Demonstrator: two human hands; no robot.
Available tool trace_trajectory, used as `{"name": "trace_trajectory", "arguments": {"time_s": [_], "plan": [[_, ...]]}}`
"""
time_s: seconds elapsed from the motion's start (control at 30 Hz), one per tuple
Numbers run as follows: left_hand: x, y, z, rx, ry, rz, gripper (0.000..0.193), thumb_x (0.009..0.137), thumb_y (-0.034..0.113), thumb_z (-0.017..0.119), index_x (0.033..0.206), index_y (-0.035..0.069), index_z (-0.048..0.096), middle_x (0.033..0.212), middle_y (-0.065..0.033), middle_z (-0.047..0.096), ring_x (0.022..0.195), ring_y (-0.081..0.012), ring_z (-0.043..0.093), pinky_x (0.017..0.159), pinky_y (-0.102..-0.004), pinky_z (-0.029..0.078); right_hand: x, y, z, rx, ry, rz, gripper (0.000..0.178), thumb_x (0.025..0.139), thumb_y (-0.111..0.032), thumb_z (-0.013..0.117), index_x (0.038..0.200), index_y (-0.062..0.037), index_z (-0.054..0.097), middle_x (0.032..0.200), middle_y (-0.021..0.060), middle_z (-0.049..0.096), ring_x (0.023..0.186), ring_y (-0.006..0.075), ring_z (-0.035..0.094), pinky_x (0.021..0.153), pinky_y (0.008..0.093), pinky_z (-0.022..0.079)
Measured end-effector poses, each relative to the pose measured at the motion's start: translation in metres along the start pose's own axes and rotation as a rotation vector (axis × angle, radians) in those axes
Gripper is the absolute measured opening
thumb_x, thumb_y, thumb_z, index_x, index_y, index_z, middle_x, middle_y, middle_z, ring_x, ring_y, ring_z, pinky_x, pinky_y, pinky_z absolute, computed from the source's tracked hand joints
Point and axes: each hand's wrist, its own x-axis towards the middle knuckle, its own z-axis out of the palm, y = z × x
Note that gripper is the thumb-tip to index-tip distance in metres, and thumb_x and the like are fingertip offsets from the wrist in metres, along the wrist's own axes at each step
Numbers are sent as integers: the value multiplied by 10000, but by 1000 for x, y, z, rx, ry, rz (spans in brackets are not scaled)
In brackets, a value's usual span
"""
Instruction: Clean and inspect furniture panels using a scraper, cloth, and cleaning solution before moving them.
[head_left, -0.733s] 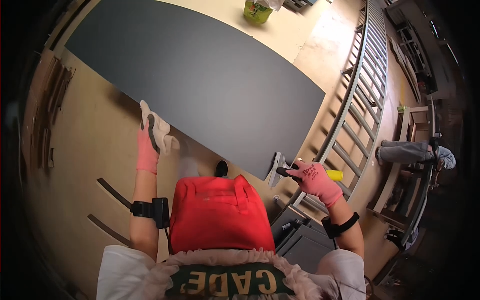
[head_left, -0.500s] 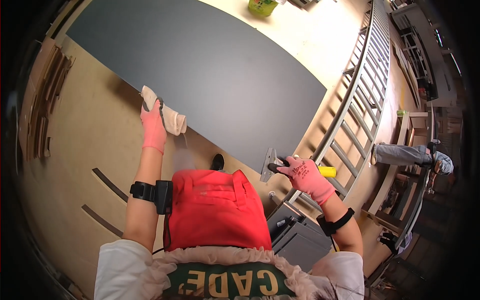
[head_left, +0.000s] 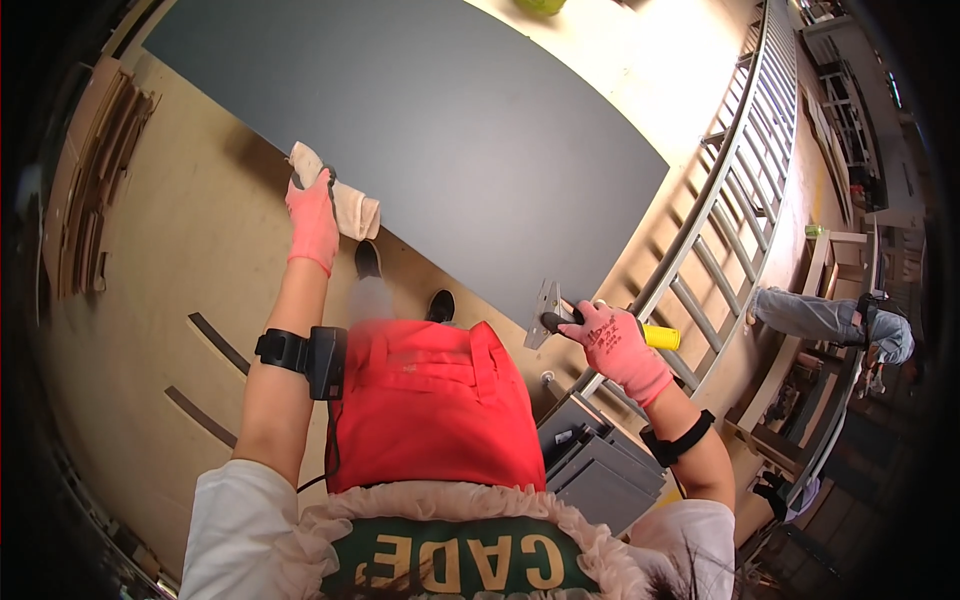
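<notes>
My left hand (head_left: pixel 314 222), in a pink glove with dark fingertips, is closed round a folded beige cloth (head_left: pixel 355 210). The cloth lies at the near left edge of a large dark grey panel (head_left: pixel 420 130). By the panel's near right corner, my right hand (head_left: pixel 618 348), gloved alike, grips a scraper (head_left: pixel 541 314) with a broad metal blade. A yellow end (head_left: pixel 661 337), seemingly its handle, sticks out past the other side of that hand. The blade is close to the panel's corner; whether it touches I cannot tell.
A roller conveyor (head_left: pixel 715 255) runs along the right. Grey panels (head_left: pixel 605 480) are stacked near my right elbow. Brown boards (head_left: pixel 95 190) stand at the far left, and two dark strips (head_left: pixel 200 415) lie on the floor. Another person (head_left: pixel 830 318) is beyond the conveyor.
Both hands have shifted slightly up in view, still holding the cloth and the scraper. A second shoe of mine now shows below the cloth. The panel appears moved slightly right.
</notes>
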Motion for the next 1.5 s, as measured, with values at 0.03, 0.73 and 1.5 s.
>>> {"name": "trace_trajectory", "arguments": {"time_s": [0.03, 0.73, 1.5], "plan": [[0, 0, 0, -26, -18, 3, 386, 832, 60, 576, 1195, -26, 477, 1137, -85, 549, 1011, -190, 527, 889, -302, 416, 0, -2, 0, -7, 1, 16, 299, 843, -147, 509, 1092, -259, 632, 858, 62, 491, 762, 220, 555, 616, 337, 460], [9, -5, -6, -7, 21, -13, 376, 812, 62, 606, 1165, -18, 506, 1071, -80, 571, 946, -179, 544, 841, -297, 437, 13, -22, -11, 73, -42, 168, 196, 867, -215, 526, 1030, -230, 634, 890, 73, 500, 778, 238, 554, 647, 350, 471], [35, 10, 19, 66, -15, -6, 422, 800, 85, 603, 1203, 9, 503, 1026, -85, 598, 872, -174, 554, 784, -315, 461, 122, -13, -44, 45, 79, 54, 353, 795, -98, 524, 1101, -238, 628, 942, 80, 549, 805, 242, 585, 676, 355, 494]]}}
